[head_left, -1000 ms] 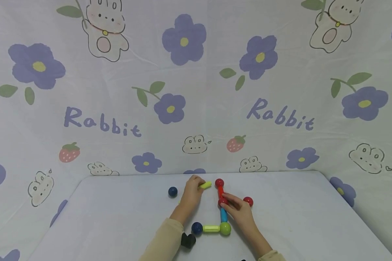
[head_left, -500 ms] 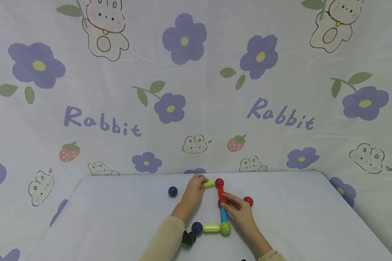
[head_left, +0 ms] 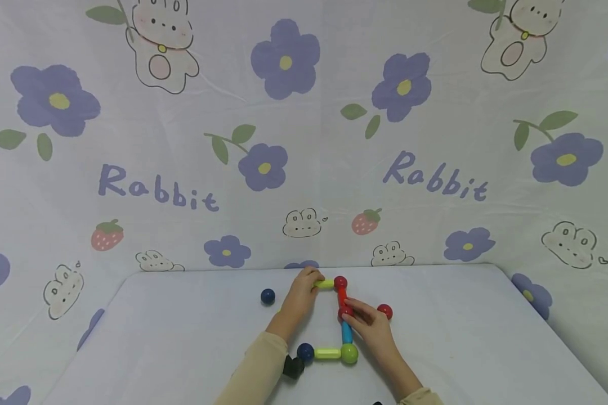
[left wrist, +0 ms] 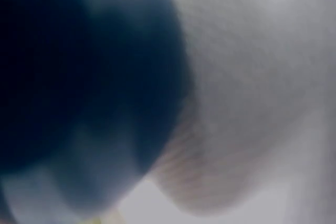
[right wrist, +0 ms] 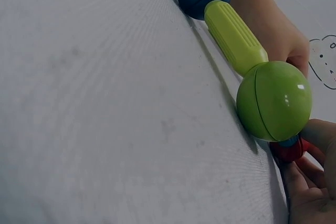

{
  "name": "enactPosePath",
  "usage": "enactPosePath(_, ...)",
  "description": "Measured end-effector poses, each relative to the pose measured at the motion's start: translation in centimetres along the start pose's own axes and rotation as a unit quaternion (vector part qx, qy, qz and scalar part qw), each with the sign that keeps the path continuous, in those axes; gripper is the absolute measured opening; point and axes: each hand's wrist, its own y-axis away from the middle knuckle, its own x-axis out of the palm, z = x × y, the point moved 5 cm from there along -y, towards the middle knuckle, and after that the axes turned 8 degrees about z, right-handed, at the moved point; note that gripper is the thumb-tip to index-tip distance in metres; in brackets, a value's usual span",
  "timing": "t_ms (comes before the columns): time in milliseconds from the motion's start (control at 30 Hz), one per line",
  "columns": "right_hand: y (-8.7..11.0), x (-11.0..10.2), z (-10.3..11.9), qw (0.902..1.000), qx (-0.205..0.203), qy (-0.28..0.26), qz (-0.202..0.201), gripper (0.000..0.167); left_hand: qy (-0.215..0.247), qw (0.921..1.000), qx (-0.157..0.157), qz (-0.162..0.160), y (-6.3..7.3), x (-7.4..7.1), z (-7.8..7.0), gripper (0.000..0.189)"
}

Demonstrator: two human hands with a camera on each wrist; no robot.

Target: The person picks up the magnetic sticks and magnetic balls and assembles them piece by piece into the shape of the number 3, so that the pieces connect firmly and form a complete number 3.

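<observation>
Some way in from the far edge of the tabletop (head_left: pixel 461 337), the fingers of the right hand (head_left: pixel 374 326) pinch the middle red ball (head_left: pixel 345 313) of the chain (head_left: pixel 347 333). Close to that edge, fingers of the left hand (head_left: pixel 300 295) grip a lime rod (head_left: pixel 326 284), which has closed its gap to the end ball (head_left: pixel 340 283) and seems to touch it, probably lengthening the chain; beyond, the cloth (head_left: pixel 324 118) reads "Rabbit" twice.

White table (head_left: pixel 182 337) — reference. Pale cloth backdrop (head_left: pixel 329 169) stands behind the table and flanks both its sides. Prints above the table's back edge: purple flowers (head_left: pixel 227 252), rabbit figures (head_left: pixel 159 66), two strawberries (head_left: pixel 107 238); "Rabbit" lettering (head_left: pixel 160 191), twice — higher than the strawberries.
</observation>
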Motion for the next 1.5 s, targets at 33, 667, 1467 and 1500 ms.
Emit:
enactPosePath(33, 0.0, 0.0, 0.0, 1.0000, 0.000, -0.001, 0.001, 0.036, -0.003, 1.0000, 0.001, -0.003, 0.0, 0.0, -0.1, 0.029)
enactPosePath(667, -0.1, -0.1, -0.2, 0.9999, -0.012, -0.003, 0.008, 0.035, 0.051, 0.9968, -0.053, 0.032, -0.2, 1.2, 1.1, 0.033)
enactPosePath(1467, 0.1, -0.2, 0.2, 0.9988, -0.038, -0.018, 0.025, 0.035, 0.256, 0.9580, 0.097, 0.088, 5.3, 0.5, -3.8, 0.049)
enactPosePath(1500, 0.1, -0.2, 0.3, 0.9985, -0.040, -0.024, 0.029, 0.035, 0.261, 0.9557, 0.102, 0.090, 5.6, 0.5, -4.0, 0.048)
